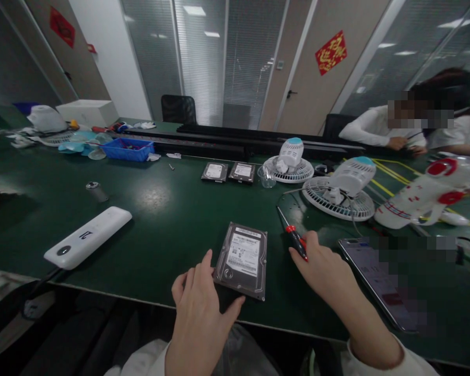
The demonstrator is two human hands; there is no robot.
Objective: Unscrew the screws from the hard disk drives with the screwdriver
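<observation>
A hard drive (243,256) lies label up on the green table in front of me. My left hand (199,303) is at its near left corner, fingers stretched and thumb spread apart. The fingertips are at the drive's left edge; whether they press on it I cannot tell. To the right of the drive, my right hand (317,261) has its fingers closed around the black and red handle of a screwdriver (295,237). Its shaft points away from me, toward the far left, low over the table. Part of the handle is hidden by the fingers.
Two more hard drives (214,172) lie further back. White fan parts (337,196) and a red-patterned white bottle (415,201) stand right. A phone (379,282) is by my right forearm. Left are a white power bank (88,237), a metal cylinder (96,191) and a blue basket (128,151).
</observation>
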